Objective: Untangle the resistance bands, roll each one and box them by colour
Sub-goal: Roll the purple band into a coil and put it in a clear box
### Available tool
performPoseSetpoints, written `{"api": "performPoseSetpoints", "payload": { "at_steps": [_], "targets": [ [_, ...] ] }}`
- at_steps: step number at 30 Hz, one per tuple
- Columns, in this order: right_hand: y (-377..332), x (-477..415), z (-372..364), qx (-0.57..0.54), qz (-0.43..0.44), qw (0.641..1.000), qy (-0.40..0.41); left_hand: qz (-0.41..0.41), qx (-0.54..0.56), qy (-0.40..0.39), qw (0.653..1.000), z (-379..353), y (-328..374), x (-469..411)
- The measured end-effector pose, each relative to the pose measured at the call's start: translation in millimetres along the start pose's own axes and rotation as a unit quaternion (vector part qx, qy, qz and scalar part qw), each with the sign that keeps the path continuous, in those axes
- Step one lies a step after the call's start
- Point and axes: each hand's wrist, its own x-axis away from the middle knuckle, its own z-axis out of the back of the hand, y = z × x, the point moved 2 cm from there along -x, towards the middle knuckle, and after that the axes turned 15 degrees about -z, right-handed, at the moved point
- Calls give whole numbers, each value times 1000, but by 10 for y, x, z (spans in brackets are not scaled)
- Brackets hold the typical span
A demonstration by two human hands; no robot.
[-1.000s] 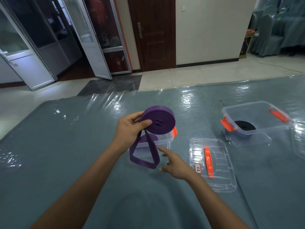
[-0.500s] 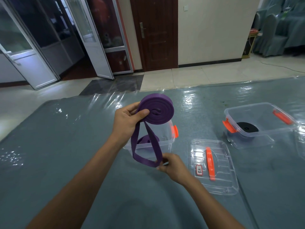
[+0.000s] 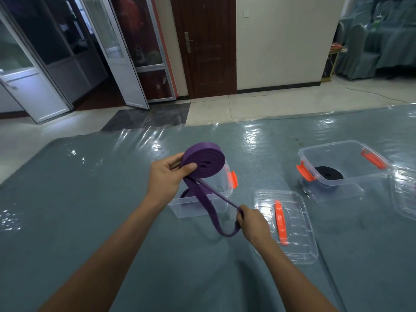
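My left hand (image 3: 167, 176) grips a partly rolled purple resistance band (image 3: 206, 164) above a clear plastic box (image 3: 221, 200) with an orange latch. A loose loop of the band hangs down and to the right. My right hand (image 3: 253, 222) pinches that loop near its lower end, pulling it taut. Another purple roll (image 3: 186, 194) lies inside the box, mostly hidden by the band. A second clear box (image 3: 351, 176) at the right holds a rolled black band (image 3: 328, 173).
A clear lid with an orange handle (image 3: 286, 224) lies on the table just right of my right hand. Another clear lid (image 3: 405, 194) sits at the far right edge. The grey table is covered by a glossy plastic sheet (image 3: 90, 221).
My right hand took hold of the hanging loop and drew it right and down. The roll in my left hand tilted flatter.
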Motion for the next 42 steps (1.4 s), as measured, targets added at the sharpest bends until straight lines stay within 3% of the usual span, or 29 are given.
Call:
{"api": "performPoseSetpoints", "payload": {
  "at_steps": [6,10,13,16,19,22,25,34,42],
  "targets": [
    [70,2,-80,-18,-23,999,-25,0,-18,6,1000,106,-43,-21],
    [68,49,-112,-130,-21,983,-131,28,-29,-3,999,193,-89,-44],
    [-29,145,-25,-141,11,970,-197,54,-63,-38,996,233,-153,-20],
    [-274,258,213,-218,64,963,-142,66,-118,-97,986,208,-213,52],
    [-571,388,520,-323,134,932,-98,77,-183,-169,965,176,-292,142],
    [-769,504,714,-241,252,936,-47,87,-223,-224,945,163,-343,186],
    [-839,559,714,-126,328,936,-3,100,-214,-225,945,156,-351,201],
    [-883,526,678,-90,325,941,-42,120,-150,-246,950,72,-352,286],
    [-789,457,851,-382,233,894,-5,82,-72,-106,988,-75,-296,329]
  ]
}}
